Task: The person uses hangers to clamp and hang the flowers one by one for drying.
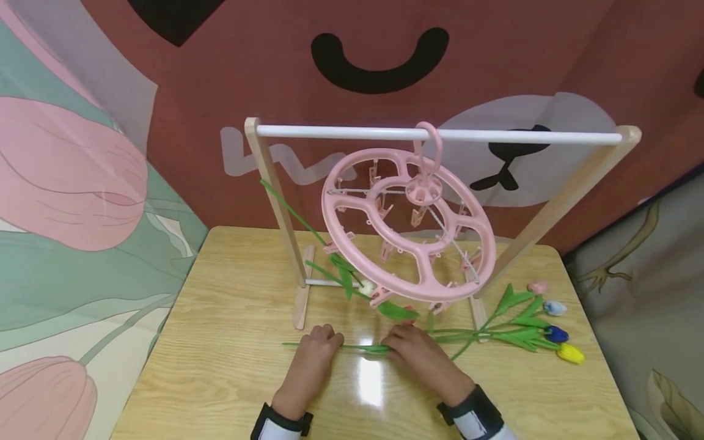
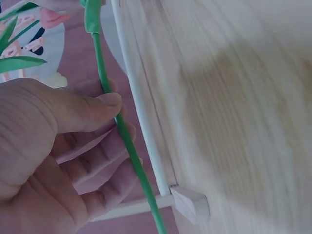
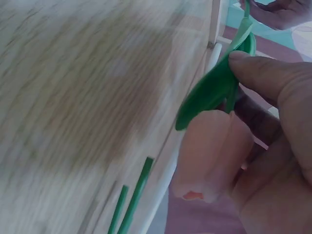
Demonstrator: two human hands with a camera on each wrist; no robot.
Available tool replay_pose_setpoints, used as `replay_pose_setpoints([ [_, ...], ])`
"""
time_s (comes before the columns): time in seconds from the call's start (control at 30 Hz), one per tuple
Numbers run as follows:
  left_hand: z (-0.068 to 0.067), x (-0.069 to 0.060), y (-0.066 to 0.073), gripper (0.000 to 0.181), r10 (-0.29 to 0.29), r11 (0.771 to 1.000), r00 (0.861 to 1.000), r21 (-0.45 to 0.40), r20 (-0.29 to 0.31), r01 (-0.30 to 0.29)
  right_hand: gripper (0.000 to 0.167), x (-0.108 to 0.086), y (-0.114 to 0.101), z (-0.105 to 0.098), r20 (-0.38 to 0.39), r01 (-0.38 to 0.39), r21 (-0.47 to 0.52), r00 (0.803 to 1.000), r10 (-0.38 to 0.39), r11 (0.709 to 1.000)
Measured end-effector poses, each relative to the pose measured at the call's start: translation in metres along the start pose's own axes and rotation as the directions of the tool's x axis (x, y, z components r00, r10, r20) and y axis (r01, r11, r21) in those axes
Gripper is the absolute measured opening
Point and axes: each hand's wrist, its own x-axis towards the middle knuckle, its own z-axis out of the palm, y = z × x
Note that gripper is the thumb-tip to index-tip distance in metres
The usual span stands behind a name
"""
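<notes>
An artificial tulip with a green stem (image 2: 129, 141) lies lengthwise between both hands. My left hand (image 1: 313, 365) pinches the stem between thumb and fingers. With thumb and fingers, my right hand (image 1: 426, 362) grips the leaves (image 3: 209, 90) just behind the pale pink-orange bloom (image 3: 213, 156). In the head view that bloom is hidden by the right hand. Above the hands hangs a round pink clip hanger (image 1: 407, 287), with a white tulip (image 1: 366, 288) and a partly hidden pinkish-red one (image 1: 409, 310) at its near left edge, their stems reaching up and down to the left.
Several tulips lie at the right of the wooden table (image 1: 220, 366), among them a yellow (image 1: 571, 353), a dark blue (image 1: 557, 334), a light blue (image 1: 554, 307) and a pink one (image 1: 538, 286). A wooden stand with a white top bar (image 1: 341, 132) carries the hanger.
</notes>
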Motion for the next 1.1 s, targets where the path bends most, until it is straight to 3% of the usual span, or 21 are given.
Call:
replay_pose_setpoints([
  [0.13,0.000,0.004,0.007,0.024,0.018,1.000,1.000,0.024,-0.016,-0.017,0.020,-0.005,0.005,0.001,-0.008,-0.010,-0.004,1.000,0.010,1.000],
  [0.27,-0.002,0.005,0.011,0.025,0.015,1.000,1.000,-0.008,-0.025,-0.015,0.019,-0.010,0.010,0.001,-0.038,-0.029,0.029,0.999,0.030,0.999],
  [0.4,-0.003,0.004,0.015,0.018,0.051,0.994,0.991,-0.093,-0.125,-0.063,0.016,-0.016,0.014,0.002,-0.049,-0.064,0.079,0.997,0.068,0.995],
  [0.5,-0.003,0.002,0.019,0.014,0.102,0.970,0.972,-0.196,-0.213,-0.144,0.016,-0.020,0.015,-0.001,-0.045,-0.109,0.130,0.992,0.116,0.986],
  [0.6,-0.002,0.000,0.023,0.004,0.102,0.916,0.979,-0.367,-0.174,-0.161,0.017,-0.023,0.015,-0.005,-0.064,-0.139,0.186,0.986,0.153,0.973],
  [0.67,0.002,0.001,0.026,0.009,0.074,0.847,0.994,-0.521,-0.083,-0.107,0.018,-0.024,0.014,-0.010,-0.102,-0.130,0.231,0.982,0.157,0.964],
  [0.73,0.007,0.002,0.028,0.018,0.034,0.735,0.999,-0.678,0.025,-0.008,0.020,-0.026,0.014,-0.013,-0.146,-0.103,0.281,0.978,0.149,0.954],
  [0.8,0.013,0.005,0.032,0.026,0.006,0.573,0.995,-0.816,0.096,0.076,0.023,-0.026,0.013,-0.016,-0.188,-0.063,0.334,0.973,0.132,0.940],
  [0.87,0.019,0.007,0.038,0.029,-0.019,0.388,0.992,-0.913,0.127,0.125,0.024,-0.026,0.012,-0.018,-0.218,-0.020,0.390,0.969,0.114,0.920],
  [0.93,0.022,0.009,0.046,0.028,-0.044,0.250,0.992,-0.960,0.121,0.128,0.025,-0.026,0.010,-0.020,-0.237,0.015,0.440,0.966,0.100,0.898],
  [0.97,0.024,0.011,0.050,0.028,-0.055,0.198,0.993,-0.974,0.105,0.114,0.026,-0.026,0.010,-0.021,-0.244,0.026,0.463,0.965,0.099,0.886],
  [1.0,0.025,0.012,0.054,0.029,-0.073,0.167,0.993,-0.980,0.095,0.106,0.027,-0.026,0.009,-0.023,-0.250,0.034,0.481,0.963,0.100,0.876],
  [1.07,0.027,0.014,0.062,0.029,-0.106,0.120,0.992,-0.989,0.074,0.086,0.029,-0.027,0.008,-0.025,-0.255,0.035,0.509,0.960,0.112,0.860],
  [1.1,0.028,0.016,0.065,0.029,-0.122,0.107,0.990,-0.991,0.068,0.081,0.030,-0.027,0.008,-0.026,-0.257,0.034,0.515,0.959,0.116,0.856],
])
